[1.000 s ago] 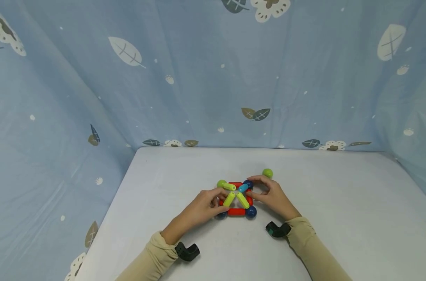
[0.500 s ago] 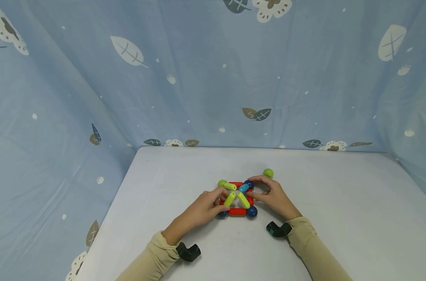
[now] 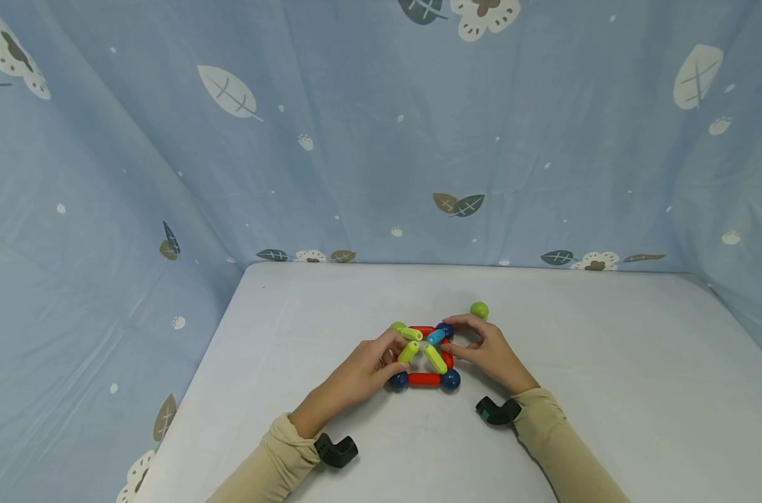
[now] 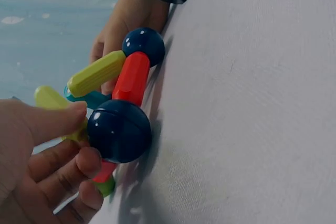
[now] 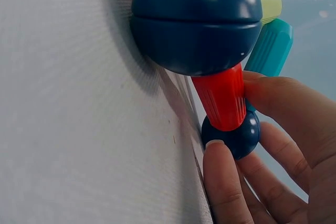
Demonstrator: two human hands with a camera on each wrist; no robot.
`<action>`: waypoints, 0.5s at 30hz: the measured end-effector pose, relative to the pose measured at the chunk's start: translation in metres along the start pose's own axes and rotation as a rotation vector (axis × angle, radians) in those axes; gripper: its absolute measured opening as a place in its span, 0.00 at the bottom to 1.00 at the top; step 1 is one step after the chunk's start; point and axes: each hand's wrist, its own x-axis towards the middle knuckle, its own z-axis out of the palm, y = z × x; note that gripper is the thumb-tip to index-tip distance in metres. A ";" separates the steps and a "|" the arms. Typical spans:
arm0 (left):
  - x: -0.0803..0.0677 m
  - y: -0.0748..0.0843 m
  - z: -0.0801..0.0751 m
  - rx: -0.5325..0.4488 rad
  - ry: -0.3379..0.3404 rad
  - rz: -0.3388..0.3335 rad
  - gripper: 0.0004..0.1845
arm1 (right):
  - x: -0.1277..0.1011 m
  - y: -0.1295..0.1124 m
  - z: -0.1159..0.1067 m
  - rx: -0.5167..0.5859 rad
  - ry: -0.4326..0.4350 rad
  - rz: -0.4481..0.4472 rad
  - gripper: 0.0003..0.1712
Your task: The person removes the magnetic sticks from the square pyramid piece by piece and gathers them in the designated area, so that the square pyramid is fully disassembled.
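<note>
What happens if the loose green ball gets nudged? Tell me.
The green ball is a smooth sphere lying free on the flat white table, so it would probably roll off. It looks like light plastic. Nothing touches it; the right hand is nearest.

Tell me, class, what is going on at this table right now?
A person is working with both hands on a small toy frame of red rods joined by dark blue balls, lying on a white table. The left hand pinches a yellow-green rod on the frame's left side. The right hand grips the right side, its fingers around a red rod and a far blue ball. A teal rod leans across the top. A loose green ball sits behind.
</note>
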 end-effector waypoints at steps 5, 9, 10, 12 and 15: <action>0.000 -0.001 -0.004 -0.012 0.036 -0.023 0.10 | 0.000 0.002 0.001 -0.006 0.007 0.002 0.28; -0.001 -0.005 -0.015 -0.013 0.084 -0.035 0.09 | 0.000 0.001 0.002 -0.009 0.008 0.003 0.28; -0.001 -0.007 -0.019 -0.010 0.103 -0.038 0.09 | 0.000 0.001 0.002 -0.008 0.006 0.003 0.28; -0.001 -0.012 -0.028 -0.001 0.152 -0.052 0.10 | -0.001 0.000 0.001 -0.006 0.004 0.005 0.28; -0.002 -0.022 -0.043 0.026 0.235 -0.089 0.10 | -0.001 -0.003 0.001 0.006 -0.001 0.009 0.28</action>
